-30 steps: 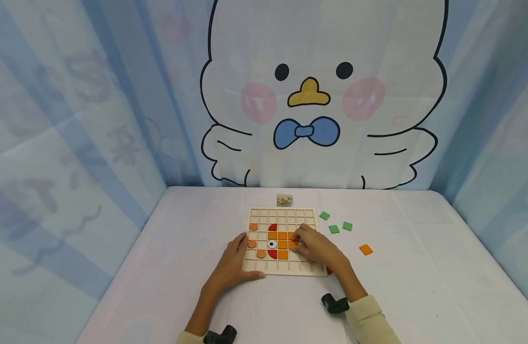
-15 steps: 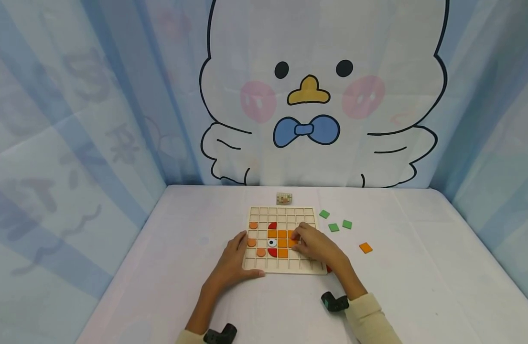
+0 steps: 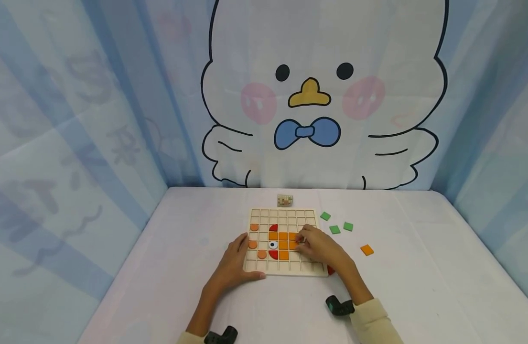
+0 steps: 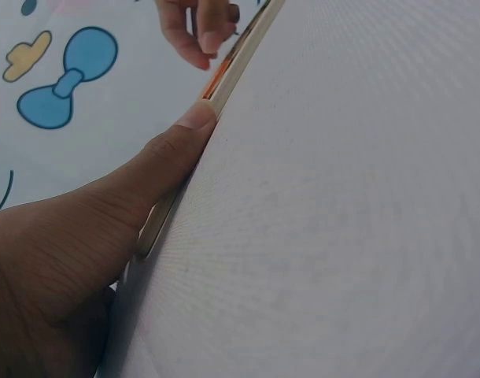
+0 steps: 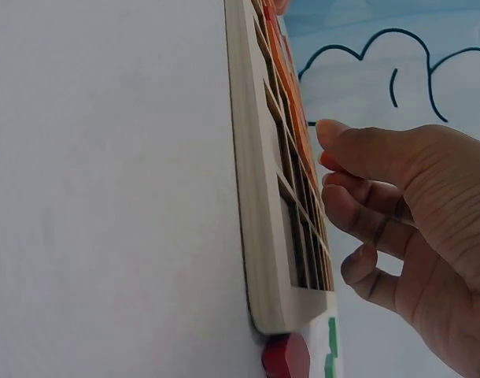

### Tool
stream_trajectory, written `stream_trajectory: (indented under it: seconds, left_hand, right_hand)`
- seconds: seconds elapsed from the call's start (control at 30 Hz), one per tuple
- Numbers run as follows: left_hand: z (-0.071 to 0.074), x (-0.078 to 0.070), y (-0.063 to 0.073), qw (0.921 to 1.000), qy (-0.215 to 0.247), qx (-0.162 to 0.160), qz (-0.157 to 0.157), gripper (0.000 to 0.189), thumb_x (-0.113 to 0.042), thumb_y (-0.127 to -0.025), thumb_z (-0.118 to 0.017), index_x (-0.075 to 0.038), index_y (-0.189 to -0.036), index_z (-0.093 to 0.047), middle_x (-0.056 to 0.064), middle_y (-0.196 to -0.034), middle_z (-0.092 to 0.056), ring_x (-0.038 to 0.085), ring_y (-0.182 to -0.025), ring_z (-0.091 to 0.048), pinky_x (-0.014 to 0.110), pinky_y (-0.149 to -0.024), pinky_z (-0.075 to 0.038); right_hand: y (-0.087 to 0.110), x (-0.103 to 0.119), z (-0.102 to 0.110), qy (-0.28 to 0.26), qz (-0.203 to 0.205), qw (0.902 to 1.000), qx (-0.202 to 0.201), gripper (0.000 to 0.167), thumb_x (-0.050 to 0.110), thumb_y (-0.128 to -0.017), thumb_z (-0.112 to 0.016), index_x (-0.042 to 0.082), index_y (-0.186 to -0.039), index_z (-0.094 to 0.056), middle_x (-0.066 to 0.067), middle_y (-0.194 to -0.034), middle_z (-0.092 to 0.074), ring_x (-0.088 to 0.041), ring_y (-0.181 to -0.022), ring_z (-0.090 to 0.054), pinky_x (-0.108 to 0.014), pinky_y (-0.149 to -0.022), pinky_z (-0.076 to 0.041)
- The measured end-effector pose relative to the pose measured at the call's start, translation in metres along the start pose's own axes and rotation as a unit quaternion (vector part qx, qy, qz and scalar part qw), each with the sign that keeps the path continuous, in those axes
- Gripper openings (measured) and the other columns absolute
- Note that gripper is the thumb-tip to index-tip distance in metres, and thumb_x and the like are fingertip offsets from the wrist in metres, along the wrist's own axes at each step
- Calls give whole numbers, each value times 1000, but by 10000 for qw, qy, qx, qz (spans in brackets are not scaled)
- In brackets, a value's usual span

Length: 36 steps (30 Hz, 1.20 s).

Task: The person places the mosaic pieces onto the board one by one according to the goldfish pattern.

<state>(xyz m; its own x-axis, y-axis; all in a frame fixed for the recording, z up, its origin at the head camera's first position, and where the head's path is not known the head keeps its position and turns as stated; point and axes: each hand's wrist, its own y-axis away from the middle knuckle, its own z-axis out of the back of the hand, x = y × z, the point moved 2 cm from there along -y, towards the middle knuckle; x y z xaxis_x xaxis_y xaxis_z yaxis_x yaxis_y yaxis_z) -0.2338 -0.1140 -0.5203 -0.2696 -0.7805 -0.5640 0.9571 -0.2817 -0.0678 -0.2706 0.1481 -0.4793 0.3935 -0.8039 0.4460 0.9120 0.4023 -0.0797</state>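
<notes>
A light wooden grid board [image 3: 257, 265] lies on the table, with orange squares [image 3: 283, 245], red quarter-round pieces [image 3: 274, 255], orange discs [image 3: 262, 254] and an eye disc [image 3: 273, 245] in its cells. My left hand [image 3: 230, 263] rests against the board's near left corner, its thumb straight along the front edge and fingers beside the left edge. Over the board's right half, my right hand [image 3: 321, 246] pinches a small orange-red piece [image 5: 330, 162] between thumb and index finger. Most of that piece is hidden by the fingertips.
Green squares [image 3: 335, 230] and one orange square [image 3: 367, 250] lie loose to the right of the board. A red piece [image 5: 287, 356] sits by its near right corner. Behind the board is a small patterned item [image 3: 285, 200]. A printed curtain [image 3: 307, 165] stands behind the table.
My right hand has shifted slightly to the right, showing more of the orange squares beside its fingertips. My left hand stays at the board's corner.
</notes>
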Motion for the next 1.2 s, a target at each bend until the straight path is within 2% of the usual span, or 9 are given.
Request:
stream_trajectory:
  seconds: [0.17,0.33,0.53,0.8,1.07,1.2]
  left_hand:
    - [0,-1,2,10000,10,22,23,118,-62,-67,-80,-4,-154,-26,13,-160,-22,32,-143,-30,50,-114,-34]
    - [1,-2,3,10000,-32,32,32,118,-62,-67,-80,-4,-154,-25,13,-160,-22,31,-142,-31,50,-114,-35]
    - [1,-2,2,10000,-59,23,21,119,-62,-67,-80,-4,-154,-25,13,-160,-22,31,-142,-30,49,-115,-34]
    - [1,-2,2,10000,-41,10,75,118,-62,-67,-80,-4,-154,-25,13,-160,-22,31,-143,-30,49,-115,-34]
    - [2,-3,2,9999,27,10,103,117,-61,-68,-81,-4,-154,-26,13,-160,-21,31,-142,-30,50,-115,-34]
    - [1,-3,2,10000,15,3,76,118,-61,-67,-81,-4,-154,-26,13,-160,-21,31,-142,-30,49,-115,-34]
  right_hand:
    - [10,-10,10,-35,-188,9998,-42,15,22,-90,-71,11,-100,-70,3,-96,-60,-9,-80,-54,-26,-74,-53]
    - [23,-22,24,28,-210,9996,-176,14,20,-91,-70,9,-98,-70,2,-92,-59,-9,-78,-52,-22,-67,-49]
    - [40,-39,41,111,-234,9988,-415,14,16,-89,-72,6,-98,-70,1,-91,-60,-12,-80,-53,-24,-68,-50]
    - [64,-75,56,104,-878,9942,-615,17,17,-87,-73,6,-99,-70,-4,-94,-60,-15,-80,-52,-23,-66,-50]
    - [92,-105,69,142,-1177,9908,-646,29,18,-85,-75,1,-107,-67,-12,-100,-60,-17,-79,-50,-25,-65,-48]
    - [102,-113,69,184,-1296,9898,-568,32,18,-84,-76,-1,-107,-67,-12,-97,-59,-18,-78,-49,-27,-65,-47]
